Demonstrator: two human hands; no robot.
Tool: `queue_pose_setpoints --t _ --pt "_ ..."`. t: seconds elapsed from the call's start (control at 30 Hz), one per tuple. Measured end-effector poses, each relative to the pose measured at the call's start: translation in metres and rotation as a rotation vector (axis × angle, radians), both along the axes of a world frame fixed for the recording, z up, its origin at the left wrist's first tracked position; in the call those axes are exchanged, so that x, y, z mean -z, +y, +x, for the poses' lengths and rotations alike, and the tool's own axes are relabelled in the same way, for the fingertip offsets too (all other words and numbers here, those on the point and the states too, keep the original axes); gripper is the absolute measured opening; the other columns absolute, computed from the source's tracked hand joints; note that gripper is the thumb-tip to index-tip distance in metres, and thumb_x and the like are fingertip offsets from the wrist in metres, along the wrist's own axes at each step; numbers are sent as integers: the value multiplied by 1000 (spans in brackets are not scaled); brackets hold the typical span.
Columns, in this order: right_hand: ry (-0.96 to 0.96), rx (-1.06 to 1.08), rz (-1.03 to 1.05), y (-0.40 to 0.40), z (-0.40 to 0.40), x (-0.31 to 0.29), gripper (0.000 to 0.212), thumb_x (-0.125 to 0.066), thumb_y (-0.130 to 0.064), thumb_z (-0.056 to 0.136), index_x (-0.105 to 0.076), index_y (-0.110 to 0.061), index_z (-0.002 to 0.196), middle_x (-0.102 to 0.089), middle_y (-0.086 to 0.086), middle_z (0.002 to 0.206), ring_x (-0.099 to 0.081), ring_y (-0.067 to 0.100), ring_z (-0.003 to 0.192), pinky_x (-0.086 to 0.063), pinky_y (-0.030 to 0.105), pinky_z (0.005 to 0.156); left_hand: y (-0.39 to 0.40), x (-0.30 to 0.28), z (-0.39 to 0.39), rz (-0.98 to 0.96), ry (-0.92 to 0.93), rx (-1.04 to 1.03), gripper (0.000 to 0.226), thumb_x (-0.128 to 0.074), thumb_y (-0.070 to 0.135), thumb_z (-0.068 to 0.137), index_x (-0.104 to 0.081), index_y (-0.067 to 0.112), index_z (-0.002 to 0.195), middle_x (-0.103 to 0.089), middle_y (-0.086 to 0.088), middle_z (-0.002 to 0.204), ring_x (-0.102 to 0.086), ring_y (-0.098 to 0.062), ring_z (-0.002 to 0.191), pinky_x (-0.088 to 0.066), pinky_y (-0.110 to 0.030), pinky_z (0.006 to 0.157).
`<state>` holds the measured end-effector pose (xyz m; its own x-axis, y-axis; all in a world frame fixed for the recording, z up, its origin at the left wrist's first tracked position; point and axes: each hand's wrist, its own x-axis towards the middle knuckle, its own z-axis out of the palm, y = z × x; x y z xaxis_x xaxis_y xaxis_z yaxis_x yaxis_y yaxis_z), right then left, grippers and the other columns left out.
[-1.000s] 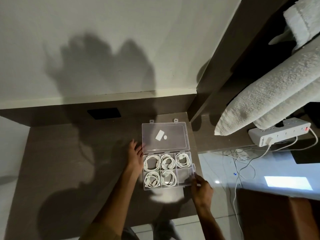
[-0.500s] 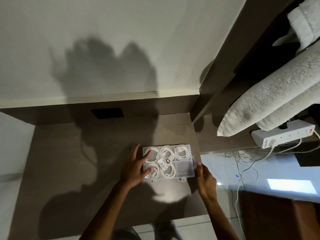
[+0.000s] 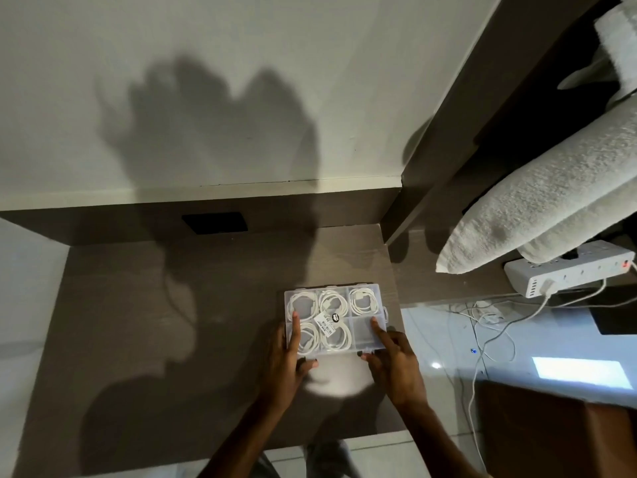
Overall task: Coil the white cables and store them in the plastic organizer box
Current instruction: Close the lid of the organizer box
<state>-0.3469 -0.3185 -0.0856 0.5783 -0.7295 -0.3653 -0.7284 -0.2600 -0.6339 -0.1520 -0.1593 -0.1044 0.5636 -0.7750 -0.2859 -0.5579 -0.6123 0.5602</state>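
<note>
Light: dim, cast from behind the head.
Shadows: large, thrown on wall (image 3: 213,125) and bench (image 3: 138,305).
Glare: floor (image 3: 436,365) spot.
Edges: bent by wide-angle lens.

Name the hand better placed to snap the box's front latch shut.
Right, probably. The right hand has fingertips curled at the front edge of the organizer box; the left hand lies flatter on the lid. The latch itself is unclear.

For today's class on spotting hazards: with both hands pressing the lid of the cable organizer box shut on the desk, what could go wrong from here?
1. The organizer box lies near the desk's right edge; a hard push might slide it off.
2. A coiled cable could get pinched under the lid if a loop rides up.
</note>
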Motion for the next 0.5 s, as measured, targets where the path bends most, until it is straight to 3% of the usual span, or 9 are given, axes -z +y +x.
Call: queue_pose_setpoints --t 0.1,0.23,0.33,0.4,0.5 --pt "52 -11 -65 1 0 5 74 -73 -30 98 -36 -35 162 -47 14 152 -58 31 132 -60 47 105 -2 3 -5 18 -103 14 111 -91 39 67 -28 16 155 -54 -22 144 -63 -37 123 -61 -39 86" --pt "23 -25 -107 2 -2 15 75 -74 -26 98 -36 -31 162 -50 17 146 -60 34 126 -64 48 97 -1 12 -8 18 -101 -14 107 -84 45 74 -21 22 158 -51 -22 149 -59 -38 129 -58 -44 94" --pt "9 -34 -106 2 -5 20 76 -71 -25 99 -31 -36 162 -47 16 148 -59 30 126 -65 44 96 2 15 -6 38 -87 5 92 -58 66 85 -21 25 159 -42 -22 155 -54 -38 133 -57 -46 96" --pt "-3 -39 -113 3 -7 22 72 -69 -30 100 -32 -38 163 -45 14 150 -59 28 127 -67 43 93 4 17 -4 75 -131 16 91 -39 76 87 -30 20 157 -47 -22 151 -61 -36 124 -61 -43 86" --pt "-11 -58 -150 5 -8 26 68 -63 -37 102 -33 -37 163 -45 14 150 -59 29 127 -67 43 90 -1 17 -5 129 -167 11 87 -41 71 86 -41 14 151 -58 -22 142 -68 -35 116 -63 -40 78"
